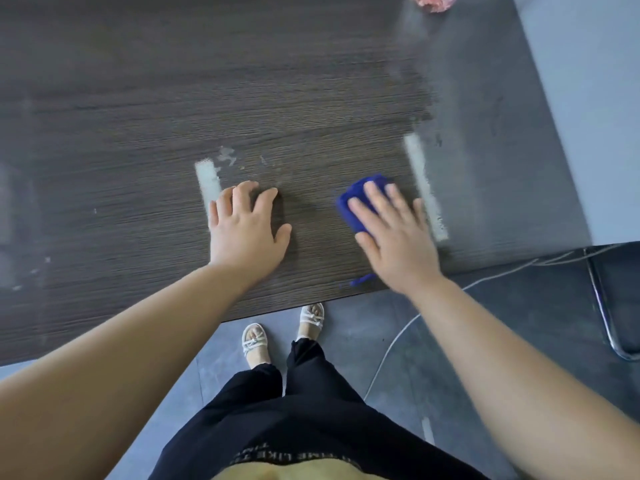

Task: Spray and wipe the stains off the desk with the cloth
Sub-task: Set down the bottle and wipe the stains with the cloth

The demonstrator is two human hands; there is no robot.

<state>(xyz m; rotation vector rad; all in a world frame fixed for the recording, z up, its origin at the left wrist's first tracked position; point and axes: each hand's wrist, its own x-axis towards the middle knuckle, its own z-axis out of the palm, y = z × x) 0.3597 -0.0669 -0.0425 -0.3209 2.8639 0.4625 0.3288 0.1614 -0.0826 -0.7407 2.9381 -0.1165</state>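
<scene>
A folded blue cloth (353, 199) lies on the dark wood-grain desk (138, 133) near its front edge. My right hand (391, 230) presses flat on the cloth with straight fingers, and part of the cloth shows below the wrist too. Just right of it runs a long pale stain strip (424, 185). My left hand (246, 223) rests on the bare desk with its fingertips bent, beside a shorter pale stain strip (207, 183) and some whitish smears (227, 155). No spray bottle is in view.
A pink crumpled thing (434, 1) lies at the desk's far right edge. Faint pale marks (14, 237) run along the desk's left side. Below the front edge are my feet, a white cable (391, 348) on the grey floor and a chrome chair leg (602, 306).
</scene>
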